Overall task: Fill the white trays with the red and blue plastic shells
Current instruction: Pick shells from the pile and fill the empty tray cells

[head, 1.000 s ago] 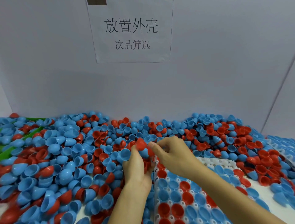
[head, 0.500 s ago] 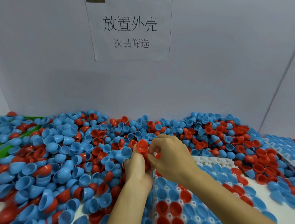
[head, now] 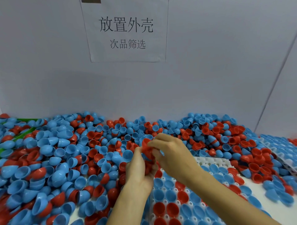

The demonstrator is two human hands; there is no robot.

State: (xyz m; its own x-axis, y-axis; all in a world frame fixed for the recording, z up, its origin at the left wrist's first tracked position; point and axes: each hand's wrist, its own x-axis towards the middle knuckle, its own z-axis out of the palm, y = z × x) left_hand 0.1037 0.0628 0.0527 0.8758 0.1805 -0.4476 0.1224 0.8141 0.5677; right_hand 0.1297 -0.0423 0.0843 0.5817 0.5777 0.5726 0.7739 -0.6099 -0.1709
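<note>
Soft, even light fills the scene, and the wall (head: 209, 72) shades darker toward its lower left. The shells (head: 53, 160) carry small pale highlights, and those at the lower left edge are smeared with blur. The wide lens bends the wall's corner line (head: 276, 77) at the right.

Straight ahead of you stands a plain pale grey-blue wall (head: 209, 72), evenly lit, with soft shadow gathering toward its lower left. A white paper sign (head: 127, 32) hangs on it at the top centre — two lines of dark Chinese characters, the upper line larger — with a strip of brown tape (head: 91, 1) at its top-left corner. To your right a side panel (head: 289, 99) meets the far wall at a slanted seam. The white worktop (head: 255, 189) shows near right.
</note>
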